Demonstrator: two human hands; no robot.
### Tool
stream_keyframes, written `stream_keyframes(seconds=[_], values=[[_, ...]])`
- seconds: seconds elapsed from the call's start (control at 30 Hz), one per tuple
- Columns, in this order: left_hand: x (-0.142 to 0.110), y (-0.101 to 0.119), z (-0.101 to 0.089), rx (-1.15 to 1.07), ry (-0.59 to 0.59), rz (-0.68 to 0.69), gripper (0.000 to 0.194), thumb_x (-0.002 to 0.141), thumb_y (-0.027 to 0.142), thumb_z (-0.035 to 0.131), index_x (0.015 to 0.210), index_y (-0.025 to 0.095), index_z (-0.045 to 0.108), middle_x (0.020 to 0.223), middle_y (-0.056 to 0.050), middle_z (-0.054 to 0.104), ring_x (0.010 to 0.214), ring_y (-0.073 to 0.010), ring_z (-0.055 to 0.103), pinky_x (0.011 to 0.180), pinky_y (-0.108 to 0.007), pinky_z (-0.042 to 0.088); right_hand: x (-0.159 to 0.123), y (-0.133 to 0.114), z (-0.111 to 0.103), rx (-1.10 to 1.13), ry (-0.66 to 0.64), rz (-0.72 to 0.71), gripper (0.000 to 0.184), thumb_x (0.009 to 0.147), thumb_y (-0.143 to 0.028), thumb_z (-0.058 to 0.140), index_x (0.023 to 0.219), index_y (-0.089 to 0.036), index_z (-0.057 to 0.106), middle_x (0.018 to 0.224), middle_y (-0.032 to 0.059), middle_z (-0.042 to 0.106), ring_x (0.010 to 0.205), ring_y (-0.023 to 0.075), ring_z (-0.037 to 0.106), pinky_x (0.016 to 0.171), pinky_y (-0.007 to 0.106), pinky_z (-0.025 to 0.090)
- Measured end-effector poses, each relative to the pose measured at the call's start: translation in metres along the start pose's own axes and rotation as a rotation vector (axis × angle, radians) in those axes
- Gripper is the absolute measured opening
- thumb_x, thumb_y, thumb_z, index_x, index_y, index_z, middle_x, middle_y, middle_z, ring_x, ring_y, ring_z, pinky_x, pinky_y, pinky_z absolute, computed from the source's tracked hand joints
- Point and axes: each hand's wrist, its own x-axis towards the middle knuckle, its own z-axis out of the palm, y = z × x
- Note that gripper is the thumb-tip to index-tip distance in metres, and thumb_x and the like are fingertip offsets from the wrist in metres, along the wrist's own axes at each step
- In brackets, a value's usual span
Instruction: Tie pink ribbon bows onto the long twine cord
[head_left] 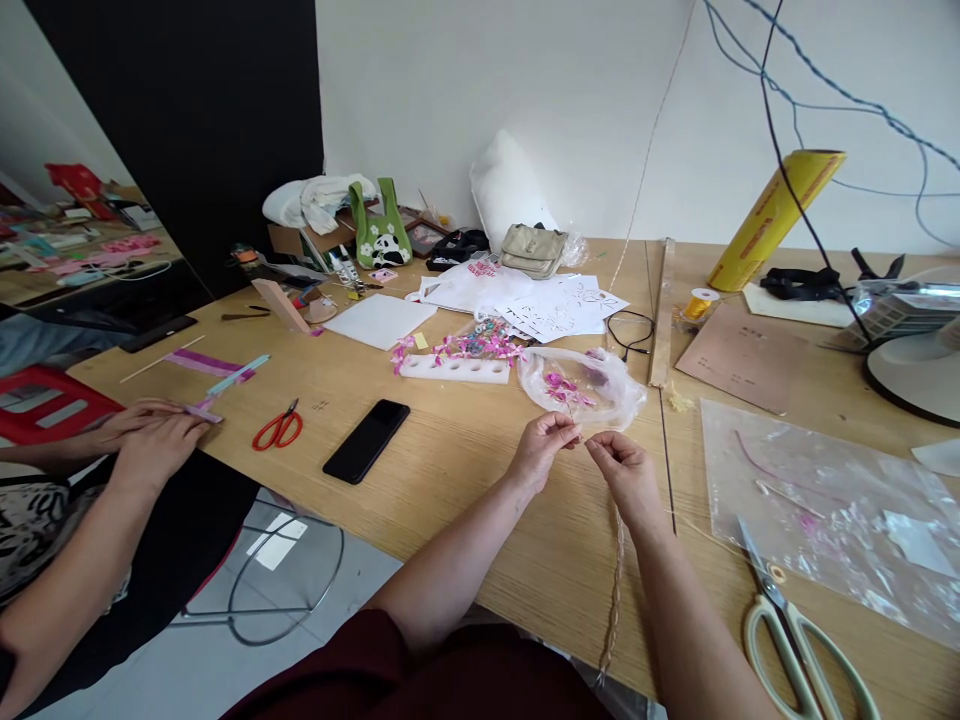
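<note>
My left hand point(546, 452) is closed in a pinch on a thin wire-like stem point(569, 408), whose end sticks up above the fingertips. Close beside it, my right hand point(624, 474) is also pinched; whatever lies between its fingers is too small to make out. Just behind both hands lies a clear plastic bag point(634, 395) with pink petal-like pieces point(562, 388) in it. A twisted cord point(613, 600) hangs past the table's front edge below my right wrist. From near that wrist a fine yellowish thread point(709, 530) runs off to the right.
A white foam block point(454, 369) with holes stands behind, pink flower pieces around it. A black phone point(367, 441) and red-handled scissors point(278, 427) lie left; large scissors point(787, 630) and a plastic sheet point(825, 500) lie right. A co-worker's hands point(161, 435) work at far left.
</note>
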Motion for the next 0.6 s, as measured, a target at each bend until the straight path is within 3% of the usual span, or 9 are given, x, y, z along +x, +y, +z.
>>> stream_keyframes(seconds=[0.4,0.6], values=[[0.0006,-0.0004,-0.0010,-0.069,-0.023,-0.029,0.024,0.064,0.032,0.070,0.068,0.012,0.056,0.063,0.001,0.054,0.060,-0.0067,0.050,0.063,-0.021,0.039,-0.0004,-0.0016,0.0017,-0.005,0.009,0.006,0.022,0.072,-0.038,0.057,0.068,-0.016,0.058,0.051,-0.0053,0.038,0.048,0.0080,0.030,0.047,0.022,0.025],[0.0002,-0.0008,-0.0012,0.016,-0.036,0.008,0.026,0.067,0.037,0.066,0.070,0.013,0.055,0.064,0.001,0.054,0.061,-0.0077,0.050,0.064,-0.022,0.039,-0.0005,0.0020,0.0039,-0.040,0.019,-0.042,0.020,0.073,-0.037,0.055,0.073,-0.017,0.059,0.049,-0.0075,0.028,0.046,0.0076,0.027,0.046,0.022,0.023]])
